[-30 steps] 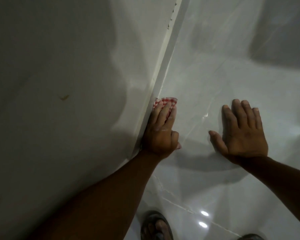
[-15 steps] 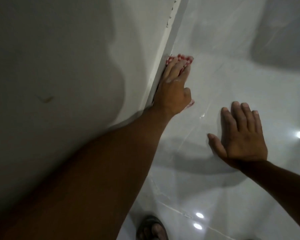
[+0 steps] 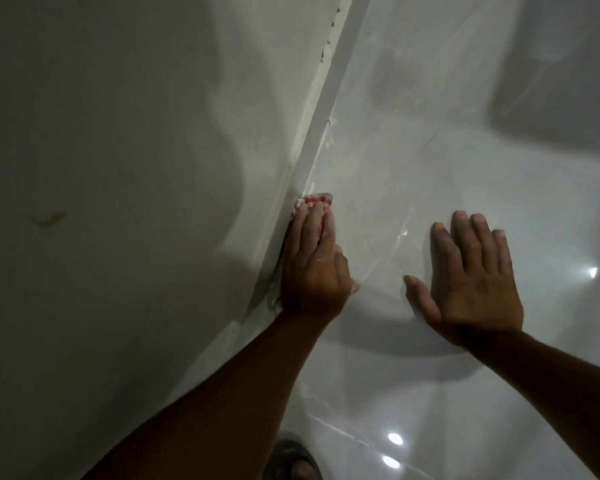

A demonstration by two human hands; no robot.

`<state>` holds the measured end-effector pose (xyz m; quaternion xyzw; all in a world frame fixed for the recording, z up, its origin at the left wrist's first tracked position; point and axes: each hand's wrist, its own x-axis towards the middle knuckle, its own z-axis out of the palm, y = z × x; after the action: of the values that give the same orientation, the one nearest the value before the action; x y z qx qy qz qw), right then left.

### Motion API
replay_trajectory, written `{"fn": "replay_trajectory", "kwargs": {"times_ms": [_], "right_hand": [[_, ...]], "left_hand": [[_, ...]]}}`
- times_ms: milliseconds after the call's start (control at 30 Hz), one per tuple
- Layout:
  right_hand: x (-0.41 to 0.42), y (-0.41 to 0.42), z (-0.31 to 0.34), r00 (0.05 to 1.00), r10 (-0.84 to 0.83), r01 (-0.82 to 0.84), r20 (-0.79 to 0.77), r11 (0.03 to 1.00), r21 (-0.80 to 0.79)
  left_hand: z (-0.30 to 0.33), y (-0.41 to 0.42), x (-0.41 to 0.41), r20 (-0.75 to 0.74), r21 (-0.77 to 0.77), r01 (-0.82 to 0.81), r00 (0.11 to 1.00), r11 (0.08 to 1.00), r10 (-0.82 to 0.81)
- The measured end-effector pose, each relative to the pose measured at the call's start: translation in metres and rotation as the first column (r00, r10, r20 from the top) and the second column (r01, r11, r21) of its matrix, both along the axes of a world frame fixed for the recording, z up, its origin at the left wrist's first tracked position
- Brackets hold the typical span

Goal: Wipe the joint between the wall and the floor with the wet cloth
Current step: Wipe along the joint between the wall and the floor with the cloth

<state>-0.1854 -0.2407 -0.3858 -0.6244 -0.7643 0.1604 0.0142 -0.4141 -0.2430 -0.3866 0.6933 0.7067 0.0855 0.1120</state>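
Observation:
A red-and-white checked cloth [image 3: 315,199] lies pressed into the joint [image 3: 317,133] where the pale wall [image 3: 118,168] meets the glossy white floor [image 3: 413,150]. My left hand [image 3: 314,265] lies flat on top of the cloth, fingers together and pointing along the joint; only the cloth's far edge shows past the fingertips. My right hand [image 3: 475,282] rests flat on the floor to the right, fingers spread, holding nothing. Small dark specks and white smears mark the joint farther ahead.
A foot in a sandal [image 3: 293,460] stands on the floor at the bottom edge. A brownish mark [image 3: 47,219] sits on the wall at left. Ceiling lights reflect off the floor tiles at lower right.
My left hand slid forward along the joint with the cloth half a second ago and has now come back toward me. My right hand stayed planted on the floor.

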Motion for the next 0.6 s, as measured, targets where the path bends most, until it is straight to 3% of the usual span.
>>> {"fn": "replay_trajectory", "kwargs": {"times_ms": [100,233,433,533,600], "right_hand": [[-0.001,0.001,0.001,1.0,-0.003,0.003,0.002,1.0,0.006],[-0.001,0.002,0.001,1.0,-0.002,0.002,-0.002,1.0,0.002],[0.001,0.0,-0.002,1.0,0.007,-0.007,0.003,1.0,0.011],[0.0,0.0,-0.001,1.0,0.001,-0.001,-0.016,1.0,0.005],[-0.001,0.0,0.0,1.0,0.003,-0.003,-0.012,1.0,-0.013]], "left_hand": [[0.007,0.05,0.012,0.154,0.009,-0.08,0.985,0.997,0.078],[0.011,0.103,0.021,0.185,-0.034,-0.06,0.98,0.998,0.066],[0.012,0.168,0.022,0.09,-0.059,0.099,0.992,0.993,-0.093],[0.018,0.161,0.016,-0.001,-0.08,0.227,0.974,0.971,-0.228],[0.018,0.135,0.01,-0.069,-0.107,0.222,0.971,0.969,-0.23]]}}
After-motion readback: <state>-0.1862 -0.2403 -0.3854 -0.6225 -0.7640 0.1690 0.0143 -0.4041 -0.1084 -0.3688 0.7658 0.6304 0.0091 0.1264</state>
